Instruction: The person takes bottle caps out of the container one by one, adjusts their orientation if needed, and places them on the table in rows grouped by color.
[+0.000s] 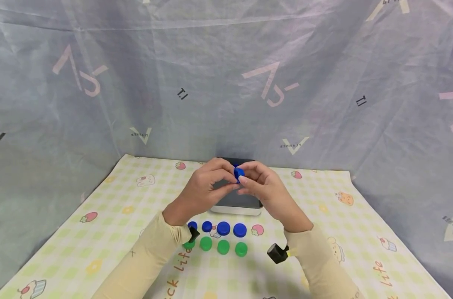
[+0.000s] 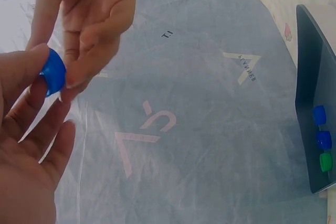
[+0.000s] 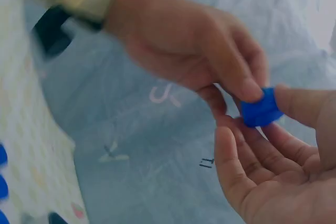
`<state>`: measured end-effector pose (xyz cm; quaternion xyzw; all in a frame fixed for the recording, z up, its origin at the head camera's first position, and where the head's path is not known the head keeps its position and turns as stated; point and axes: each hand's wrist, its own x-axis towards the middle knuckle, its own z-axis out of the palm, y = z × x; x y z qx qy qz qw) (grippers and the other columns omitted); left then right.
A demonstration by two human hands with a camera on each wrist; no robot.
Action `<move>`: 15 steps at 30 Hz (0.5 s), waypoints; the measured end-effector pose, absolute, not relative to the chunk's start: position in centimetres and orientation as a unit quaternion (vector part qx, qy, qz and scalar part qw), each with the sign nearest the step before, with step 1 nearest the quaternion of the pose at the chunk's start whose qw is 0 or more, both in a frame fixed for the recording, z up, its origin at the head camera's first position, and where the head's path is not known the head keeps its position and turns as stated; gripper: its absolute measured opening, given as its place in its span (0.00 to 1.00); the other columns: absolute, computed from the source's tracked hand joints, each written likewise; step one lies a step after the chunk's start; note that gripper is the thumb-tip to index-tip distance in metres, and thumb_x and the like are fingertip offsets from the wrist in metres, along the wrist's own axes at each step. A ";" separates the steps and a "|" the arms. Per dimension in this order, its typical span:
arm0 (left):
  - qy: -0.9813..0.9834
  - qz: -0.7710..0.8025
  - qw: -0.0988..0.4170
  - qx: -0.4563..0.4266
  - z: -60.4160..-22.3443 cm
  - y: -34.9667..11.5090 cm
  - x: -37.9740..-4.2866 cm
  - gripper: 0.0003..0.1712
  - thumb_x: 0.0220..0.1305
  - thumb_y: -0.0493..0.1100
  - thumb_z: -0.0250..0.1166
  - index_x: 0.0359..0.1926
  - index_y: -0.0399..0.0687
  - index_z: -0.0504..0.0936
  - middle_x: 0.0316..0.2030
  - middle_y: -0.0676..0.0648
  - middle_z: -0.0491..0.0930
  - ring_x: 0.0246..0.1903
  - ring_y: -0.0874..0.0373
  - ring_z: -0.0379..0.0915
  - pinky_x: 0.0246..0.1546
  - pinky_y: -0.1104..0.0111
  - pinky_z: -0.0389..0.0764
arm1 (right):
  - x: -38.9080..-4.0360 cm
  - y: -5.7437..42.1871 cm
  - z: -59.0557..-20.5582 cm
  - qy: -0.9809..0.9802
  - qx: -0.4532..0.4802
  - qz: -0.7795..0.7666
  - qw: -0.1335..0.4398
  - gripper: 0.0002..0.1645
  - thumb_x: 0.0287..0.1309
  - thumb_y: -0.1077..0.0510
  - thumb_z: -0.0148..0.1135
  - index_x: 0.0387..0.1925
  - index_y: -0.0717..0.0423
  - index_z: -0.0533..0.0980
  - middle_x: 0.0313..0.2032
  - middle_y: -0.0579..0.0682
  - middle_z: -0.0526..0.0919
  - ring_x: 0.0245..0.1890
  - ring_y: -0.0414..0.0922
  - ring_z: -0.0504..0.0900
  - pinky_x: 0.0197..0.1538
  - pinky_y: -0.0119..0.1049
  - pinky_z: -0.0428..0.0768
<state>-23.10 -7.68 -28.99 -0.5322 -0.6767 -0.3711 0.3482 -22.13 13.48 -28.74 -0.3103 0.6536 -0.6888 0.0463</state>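
Observation:
A blue bottle cap (image 1: pixel 239 174) is held up above a dark-lined, white-sided box (image 1: pixel 237 210) in the head view. My left hand (image 1: pixel 202 187) pinches it from one side between thumb and fingers. From the other side, my right hand (image 1: pixel 271 191) pinches the same cap. The left wrist view gives the blue cap (image 2: pixel 53 72) tilted between both hands' fingertips. In the right wrist view, the cap (image 3: pixel 261 108) sits between the two thumbs, fingers beneath it. Inside the box, the left wrist view includes blue caps (image 2: pixel 324 140) and a green cap (image 2: pixel 326 161).
On the checked tablecloth (image 1: pixel 110 232), in front of the box, lie a row of blue caps (image 1: pixel 223 228) and a nearer row of green caps (image 1: pixel 223 247), several in each. My left sleeve partly covers the left ends. A grey printed curtain (image 1: pixel 211 116) hangs behind the table.

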 end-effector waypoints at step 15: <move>-0.730 -0.324 0.309 -0.517 -28.6 -8.5 -22.9 0.03 0.65 0.40 0.69 0.33 0.47 0.87 0.39 0.53 0.82 0.45 0.59 0.76 0.47 0.67 0.78 | -23.1 15.2 -28.3 0.806 -0.268 -0.528 0.007 0.16 0.56 0.65 0.71 0.45 0.55 0.77 0.38 0.52 0.80 0.39 0.49 0.80 0.42 0.39 0.81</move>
